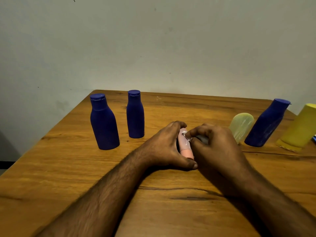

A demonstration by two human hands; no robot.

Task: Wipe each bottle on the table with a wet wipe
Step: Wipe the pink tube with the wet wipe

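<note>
Two hands meet at table (68,168) middle. Left hand (164,146) fingers curl round pink pack (185,146), keeping it steady. Right hand (213,144) fingertips pinch white wipe (185,135), likely tugging it out. Blue bottles (104,124) stand apart, waiting.

Left of the fingers (177,124) two upright blue bottles (104,124) (135,115) stand apart, a passable gap between them. Right of the fingers a pale yellow bottle (242,126), a third blue bottle (266,124) and a yellow bottle (298,127) crowd close together, blocking that side. Beyond the fingers the worktop (188,106) lies bare to the wall. Nearer than the fingers, only the forearms cross it.
</note>
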